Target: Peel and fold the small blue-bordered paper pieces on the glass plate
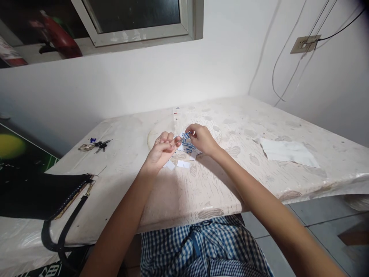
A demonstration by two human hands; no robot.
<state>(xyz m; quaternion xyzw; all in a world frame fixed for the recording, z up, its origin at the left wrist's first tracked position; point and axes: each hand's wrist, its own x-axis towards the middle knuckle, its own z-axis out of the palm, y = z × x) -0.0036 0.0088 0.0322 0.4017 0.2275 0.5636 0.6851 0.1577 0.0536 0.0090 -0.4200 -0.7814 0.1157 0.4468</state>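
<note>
Above the table (pixel 225 184), the left hand (pixel 161 149) pinches a thin piece (pixel 176 141) seen nearly edge-on, its long axis sloping up toward the right hand (pixel 204 139). Right fingertips are bent at the blue-marked cards (pixel 188 147) between both hands; whether they grasp one cannot be determined.

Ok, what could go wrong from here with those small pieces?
The loose white pieces lie close to the left hand, so a wrist might brush them out of place. The blue-marked pieces overlap in a heap near the right hand; reaching in could scatter them. The thin piece at the left fingertips might slip.
</note>
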